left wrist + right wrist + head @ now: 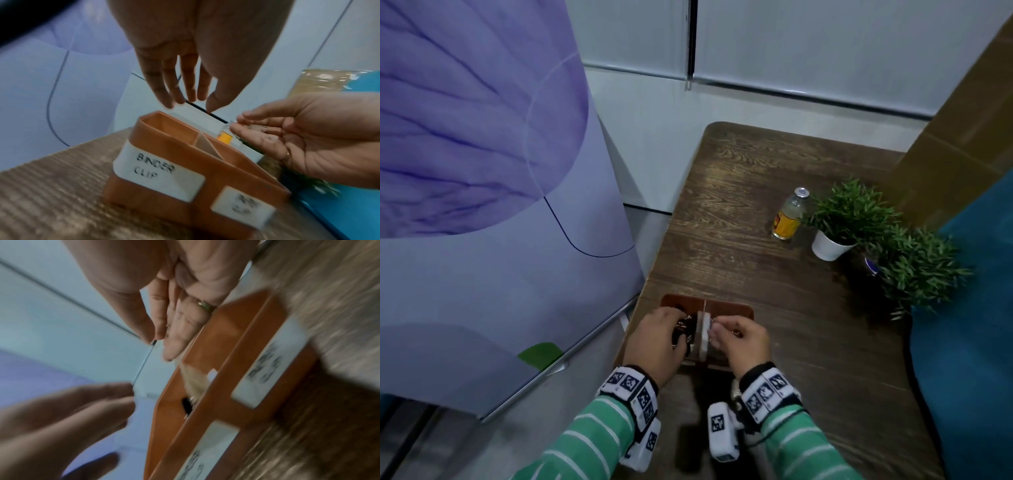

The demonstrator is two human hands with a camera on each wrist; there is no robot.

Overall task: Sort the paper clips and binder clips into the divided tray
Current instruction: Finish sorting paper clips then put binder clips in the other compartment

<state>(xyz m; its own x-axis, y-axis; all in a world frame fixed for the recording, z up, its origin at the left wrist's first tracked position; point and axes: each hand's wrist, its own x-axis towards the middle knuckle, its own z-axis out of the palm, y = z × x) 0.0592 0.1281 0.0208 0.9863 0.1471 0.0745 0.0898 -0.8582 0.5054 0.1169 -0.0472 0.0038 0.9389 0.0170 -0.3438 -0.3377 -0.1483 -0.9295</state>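
Table [784,274]: dark wood; the tray sits at its near left edge, right in front of me.
Plants [854,212]: two potted ones well beyond the tray, off to its right, with a capped bottle [789,214] just beside the nearer white pot.
Tray [185,164]: brown, split by a pale divider [207,147] into two compartments. The left one carries a label [156,170] reading BINDER CLIP; the label on the right one is too blurred to read, though I judge it is for paper clips.
My left hand [654,342]: over the tray's left compartment, fingers [164,84] straight and spread, pointing down, nothing held in the left wrist view.
My right hand [743,339]: over the tray's right compartment, close to the divider. Thumb and forefinger meet on something small and shiny [233,122]; I think it is a paper clip, but it is too small to be sure. The other fingers lie loosely straight.
Binder clips [685,325]: a dark cluster lies in the tray's left compartment, partly hidden under my left hand.
Step in hand: I judge I am dropping pieces in, each hand over its own side.
Next move: let go of the pinched piece only once it is clearly right of the divider, as my fingertips sit almost above it.
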